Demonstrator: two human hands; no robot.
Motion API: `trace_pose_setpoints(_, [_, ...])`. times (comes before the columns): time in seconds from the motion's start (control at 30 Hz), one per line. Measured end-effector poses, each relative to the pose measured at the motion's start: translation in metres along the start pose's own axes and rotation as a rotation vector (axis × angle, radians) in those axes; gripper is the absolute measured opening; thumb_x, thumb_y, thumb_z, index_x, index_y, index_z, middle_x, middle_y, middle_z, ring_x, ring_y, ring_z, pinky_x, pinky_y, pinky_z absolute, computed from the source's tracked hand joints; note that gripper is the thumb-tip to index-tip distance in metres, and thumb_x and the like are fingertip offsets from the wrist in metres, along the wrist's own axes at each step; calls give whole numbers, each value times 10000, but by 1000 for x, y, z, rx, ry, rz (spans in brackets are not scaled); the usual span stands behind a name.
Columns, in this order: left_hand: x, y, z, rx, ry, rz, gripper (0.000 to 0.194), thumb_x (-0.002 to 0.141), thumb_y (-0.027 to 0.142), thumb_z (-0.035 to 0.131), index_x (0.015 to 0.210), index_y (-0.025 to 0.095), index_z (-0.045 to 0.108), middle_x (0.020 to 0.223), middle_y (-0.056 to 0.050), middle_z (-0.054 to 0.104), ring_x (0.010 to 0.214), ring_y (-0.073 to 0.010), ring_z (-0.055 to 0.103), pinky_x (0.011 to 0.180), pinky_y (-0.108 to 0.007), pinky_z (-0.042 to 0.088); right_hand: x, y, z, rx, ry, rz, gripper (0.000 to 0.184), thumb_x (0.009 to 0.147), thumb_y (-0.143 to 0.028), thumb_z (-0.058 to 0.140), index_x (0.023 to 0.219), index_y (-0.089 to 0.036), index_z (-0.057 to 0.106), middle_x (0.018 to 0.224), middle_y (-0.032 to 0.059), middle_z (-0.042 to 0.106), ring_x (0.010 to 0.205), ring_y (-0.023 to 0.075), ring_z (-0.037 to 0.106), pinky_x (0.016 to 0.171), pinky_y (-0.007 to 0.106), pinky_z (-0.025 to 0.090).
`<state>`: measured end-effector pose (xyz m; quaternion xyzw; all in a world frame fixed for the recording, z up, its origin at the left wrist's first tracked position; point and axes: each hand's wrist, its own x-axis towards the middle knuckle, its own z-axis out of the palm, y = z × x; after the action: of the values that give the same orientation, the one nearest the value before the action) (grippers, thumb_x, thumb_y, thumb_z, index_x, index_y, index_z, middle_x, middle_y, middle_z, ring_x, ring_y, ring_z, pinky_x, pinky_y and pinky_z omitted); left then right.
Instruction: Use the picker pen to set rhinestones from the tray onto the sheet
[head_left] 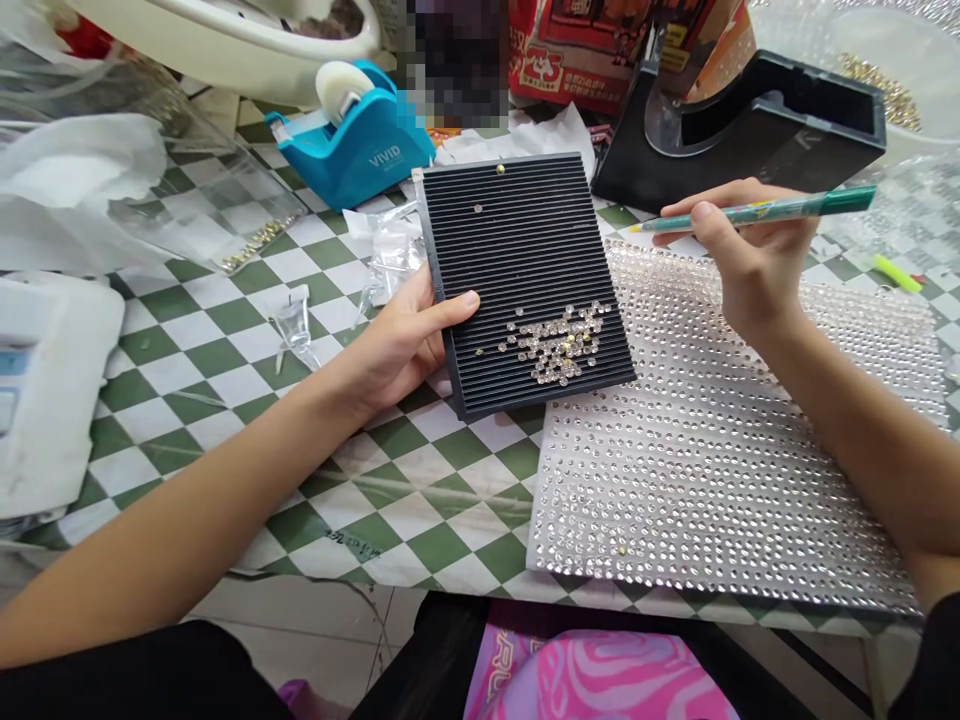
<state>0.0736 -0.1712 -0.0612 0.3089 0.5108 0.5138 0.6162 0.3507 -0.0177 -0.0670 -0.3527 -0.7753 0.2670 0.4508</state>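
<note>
My left hand (420, 335) grips the left edge of a black ridged tray (525, 240), its thumb lying on top. Loose clear rhinestones (559, 340) are gathered on the tray's lower part, and a few single ones lie farther up. Between the fingers of my right hand (750, 245) is a green pen-like stick (795, 206), its yellowish tip pointing left toward the tray. Below my right forearm lies a pale sheet (720, 480) covered in rows of shiny rhinestones. The tray's lower right corner overlaps the sheet's left side.
A blue tape dispenser (360, 140) and a black tape dispenser (742, 130) stand at the back. Small plastic bags (394, 250) lie left of the tray. A white device (52, 390) sits at the far left, and a neon-yellow stick (896, 273) at the right.
</note>
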Motion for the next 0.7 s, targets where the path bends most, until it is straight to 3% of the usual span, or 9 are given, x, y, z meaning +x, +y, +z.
trace_pose_setpoints(0.1, [1,-1,0,-15,-18,8,511,803,285,845,1258,213,625,1296,-84,726,1256,-317,674,860,-318,653,-7,-27,5,87,19,-77,127,879,-309,705,879,-321,831,787,16,775,702,223,692,702,424,518])
trace_pose_setpoints(0.2, [2,-1,1,-15,-36,10,543,805,279,833,1287,197,596,1341,-108,704,1307,-350,640,979,-401,632,-18,-58,9,70,-102,-116,189,901,-254,670,936,-354,826,789,-25,768,762,209,664,741,412,530])
trace_pose_setpoints(0.3, [3,-1,0,-16,-43,23,552,811,276,824,1300,181,586,1360,-123,694,1318,-370,630,989,-415,629,-25,-75,11,41,-225,-158,225,908,-242,643,957,-384,810,799,-37,759,759,207,629,691,402,524])
trace_pose_setpoints(0.57, [4,-4,-4,-7,-96,22,532,883,234,742,1372,160,547,1409,-113,671,1341,-355,621,1022,-411,626,-28,-70,11,45,-252,-189,146,943,-327,667,927,-301,809,805,26,753,740,214,627,646,404,521])
trace_pose_setpoints(0.7, [5,-3,-5,15,-91,26,527,882,259,739,1364,169,545,1438,-114,655,1365,-359,604,1029,-398,625,-24,-64,11,93,-112,-152,138,935,-385,708,914,-315,825,816,28,754,787,227,656,727,422,563])
